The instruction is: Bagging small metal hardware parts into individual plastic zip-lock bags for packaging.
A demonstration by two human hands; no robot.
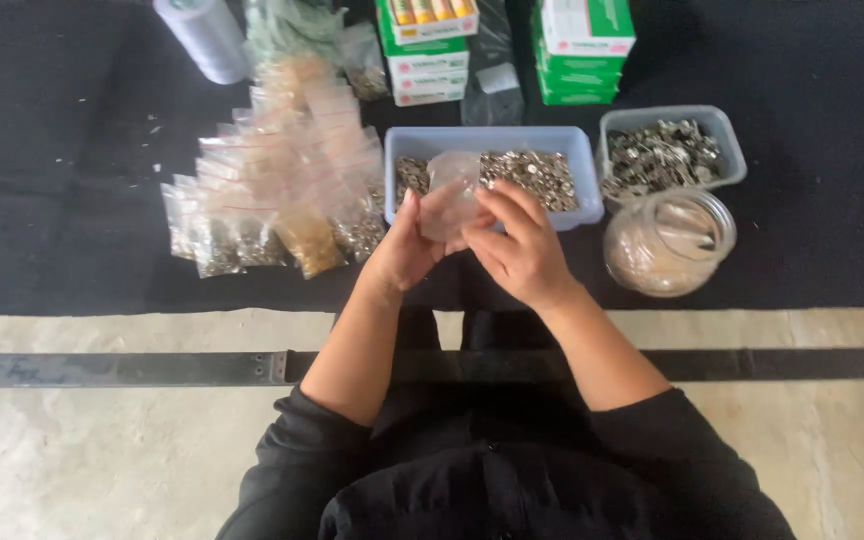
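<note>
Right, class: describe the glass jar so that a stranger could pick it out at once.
Start at the black mat and find the smaller grey tub of metal bits on the right. The glass jar sits just in front of it, the only round, clear container there.

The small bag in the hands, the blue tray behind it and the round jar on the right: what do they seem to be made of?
The small bag, held by the left hand and right hand, looks like thin clear plastic film: see-through and crumpled. The blue tray seems matte moulded plastic, with smooth, evenly coloured walls. The round jar is clear and glossy, glass or hard plastic; the picture cannot settle which.
</note>
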